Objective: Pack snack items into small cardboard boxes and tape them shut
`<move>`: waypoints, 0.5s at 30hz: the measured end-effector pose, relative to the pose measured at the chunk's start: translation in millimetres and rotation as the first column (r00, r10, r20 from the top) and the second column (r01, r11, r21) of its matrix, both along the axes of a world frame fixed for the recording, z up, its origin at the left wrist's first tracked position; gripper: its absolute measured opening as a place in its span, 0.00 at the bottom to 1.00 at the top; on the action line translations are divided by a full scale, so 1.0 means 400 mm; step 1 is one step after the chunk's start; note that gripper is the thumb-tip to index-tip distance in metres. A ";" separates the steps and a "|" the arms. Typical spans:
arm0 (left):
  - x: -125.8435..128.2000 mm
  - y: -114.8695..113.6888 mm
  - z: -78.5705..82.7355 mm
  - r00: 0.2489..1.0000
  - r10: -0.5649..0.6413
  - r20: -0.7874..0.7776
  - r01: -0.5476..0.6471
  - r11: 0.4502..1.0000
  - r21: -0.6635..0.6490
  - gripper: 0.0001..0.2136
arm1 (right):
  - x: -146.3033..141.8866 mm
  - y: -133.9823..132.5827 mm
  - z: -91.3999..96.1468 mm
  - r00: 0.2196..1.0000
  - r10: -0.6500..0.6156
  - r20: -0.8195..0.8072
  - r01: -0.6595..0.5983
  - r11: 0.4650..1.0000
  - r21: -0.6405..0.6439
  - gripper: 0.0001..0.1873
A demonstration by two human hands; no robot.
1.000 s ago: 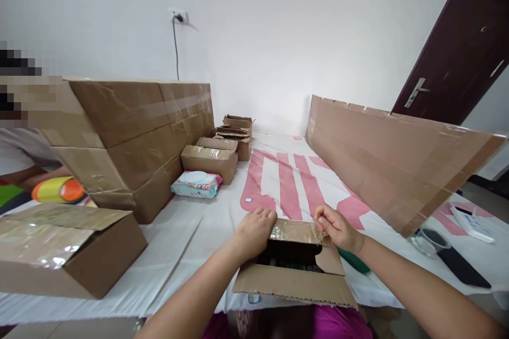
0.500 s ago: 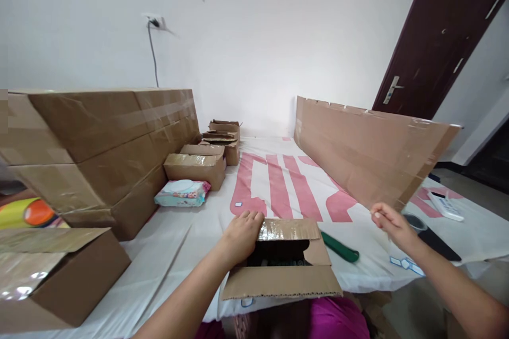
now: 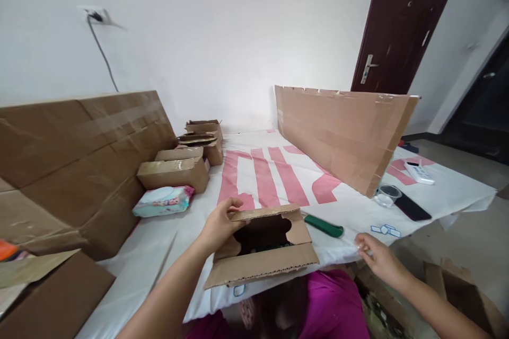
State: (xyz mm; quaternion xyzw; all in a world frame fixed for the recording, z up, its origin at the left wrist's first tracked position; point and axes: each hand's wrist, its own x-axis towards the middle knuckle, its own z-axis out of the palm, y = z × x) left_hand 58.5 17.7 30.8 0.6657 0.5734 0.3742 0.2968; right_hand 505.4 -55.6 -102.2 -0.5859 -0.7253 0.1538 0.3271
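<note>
A small open cardboard box (image 3: pixel 262 262) sits at the near edge of a white and pink sheet (image 3: pixel 270 180), dark items inside it. My left hand (image 3: pixel 218 222) grips the box's far-left flap, fingers curled over the edge. My right hand (image 3: pixel 376 257) is off to the right at the sheet's edge, fingers pinched together; whether they hold anything I cannot make out. A green-handled tool (image 3: pixel 323 226) lies on the sheet just right of the box.
Large taped cartons (image 3: pixel 71 159) line the left side, smaller boxes (image 3: pixel 175 172) and a wipes pack (image 3: pixel 161 201) beside them. A long cardboard panel (image 3: pixel 342 132) stands at right. A cup (image 3: pixel 386 194), phone (image 3: pixel 411 205) and remote (image 3: pixel 419 172) lie far right. Dark door (image 3: pixel 401 21) behind.
My right hand left the box flap and swung right and down to the sheet's edge. My left hand shifted to grip the left flap. The view turned to the right.
</note>
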 end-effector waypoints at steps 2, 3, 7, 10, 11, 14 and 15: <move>-0.004 0.006 0.015 0.989 0.059 0.133 -0.054 0.998 -0.044 0.19 | 0.001 0.010 -0.025 0.992 0.033 0.121 -0.049 0.990 0.133 0.11; -0.007 0.010 0.021 0.978 0.096 0.183 -0.092 0.995 -0.027 0.20 | 0.006 0.014 -0.038 0.984 0.043 0.170 -0.075 0.980 0.184 0.12; -0.022 0.005 0.036 0.926 0.262 0.271 -0.306 0.942 0.139 0.21 | 0.038 0.027 -0.089 0.917 0.009 0.398 -0.131 0.951 0.281 0.23; -0.044 -0.057 0.056 0.948 0.203 0.246 -0.263 0.933 0.245 0.18 | 0.053 0.025 -0.116 0.859 -0.041 0.510 -0.140 0.940 0.311 0.30; -0.054 -0.091 0.068 0.971 0.103 0.215 -0.159 0.952 0.263 0.18 | 0.057 0.023 -0.121 0.850 -0.052 0.524 -0.140 0.937 0.320 0.32; -0.085 -0.197 0.102 0.933 -0.357 0.047 0.352 0.932 0.086 0.26 | 0.064 0.022 -0.121 0.850 -0.084 0.520 -0.120 0.930 0.347 0.33; -0.090 -0.226 0.108 0.891 -0.453 -0.026 0.452 0.892 -0.014 0.30 | 0.066 0.025 -0.115 0.859 -0.091 0.505 -0.108 0.930 0.351 0.33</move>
